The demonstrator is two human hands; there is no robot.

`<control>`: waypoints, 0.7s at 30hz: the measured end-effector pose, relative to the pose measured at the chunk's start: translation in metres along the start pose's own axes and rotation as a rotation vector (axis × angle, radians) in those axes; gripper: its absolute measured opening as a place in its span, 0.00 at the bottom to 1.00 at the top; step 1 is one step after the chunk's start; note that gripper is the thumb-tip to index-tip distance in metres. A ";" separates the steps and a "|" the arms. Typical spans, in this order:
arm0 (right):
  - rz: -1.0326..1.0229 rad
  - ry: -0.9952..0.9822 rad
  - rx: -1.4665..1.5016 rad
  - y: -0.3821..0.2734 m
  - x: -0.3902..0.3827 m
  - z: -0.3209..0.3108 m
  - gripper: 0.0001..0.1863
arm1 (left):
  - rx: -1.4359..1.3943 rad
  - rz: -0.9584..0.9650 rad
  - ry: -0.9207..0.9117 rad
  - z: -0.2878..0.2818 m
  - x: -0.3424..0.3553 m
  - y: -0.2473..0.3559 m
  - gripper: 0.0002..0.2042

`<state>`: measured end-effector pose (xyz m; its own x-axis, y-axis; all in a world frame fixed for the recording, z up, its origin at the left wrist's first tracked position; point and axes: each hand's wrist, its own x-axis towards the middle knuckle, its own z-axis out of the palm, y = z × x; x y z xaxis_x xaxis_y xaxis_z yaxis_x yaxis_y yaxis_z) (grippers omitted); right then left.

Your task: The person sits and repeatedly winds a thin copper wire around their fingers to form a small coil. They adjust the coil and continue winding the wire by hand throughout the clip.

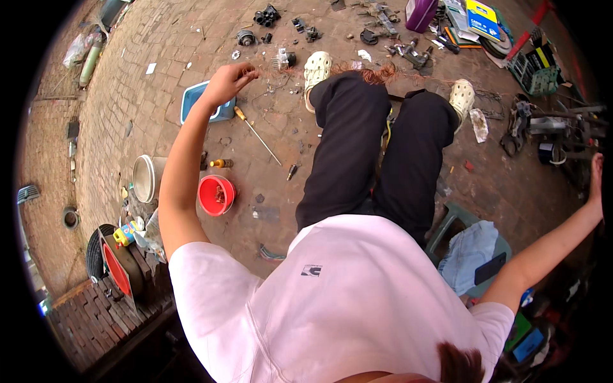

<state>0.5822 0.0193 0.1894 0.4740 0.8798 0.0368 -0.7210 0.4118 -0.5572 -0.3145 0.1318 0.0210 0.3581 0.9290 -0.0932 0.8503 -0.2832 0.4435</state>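
Thin reddish copper wire strand is pinched in left hand fingers above blue plastic tray, best kept taut toward tangled bundle; right hand grip cannot be told.

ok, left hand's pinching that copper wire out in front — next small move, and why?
Probably draw the left hand further back and left to take up slack. It pinches thin copper wire that runs across to a tangled bunch over the knee, so the strand is only partly pulled free. The right hand is stretched far out to the side, apparently holding nothing, so the left does the pulling.
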 end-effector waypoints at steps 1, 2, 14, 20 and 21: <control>0.040 0.014 0.006 -0.005 0.017 -0.015 0.05 | -0.086 0.003 0.038 0.008 -0.020 -0.006 0.09; 0.074 0.029 0.009 -0.012 0.030 -0.029 0.05 | -0.041 -0.083 -0.025 0.012 -0.031 -0.004 0.08; 0.141 0.180 -0.012 -0.028 0.099 -0.060 0.09 | -0.143 -0.354 -0.152 0.094 -0.136 -0.042 0.07; -0.327 0.262 -0.487 -0.187 0.102 -0.053 0.08 | 0.031 -0.575 -0.262 0.163 -0.266 -0.158 0.10; -0.380 0.316 -0.568 -0.189 0.091 -0.048 0.08 | -0.042 -0.601 -0.259 0.163 -0.291 -0.165 0.11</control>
<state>0.7859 0.0096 0.2579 0.8222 0.5563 0.1202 -0.1475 0.4123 -0.8990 -0.4964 -0.1303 -0.1705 -0.0892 0.8338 -0.5448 0.9173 0.2819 0.2814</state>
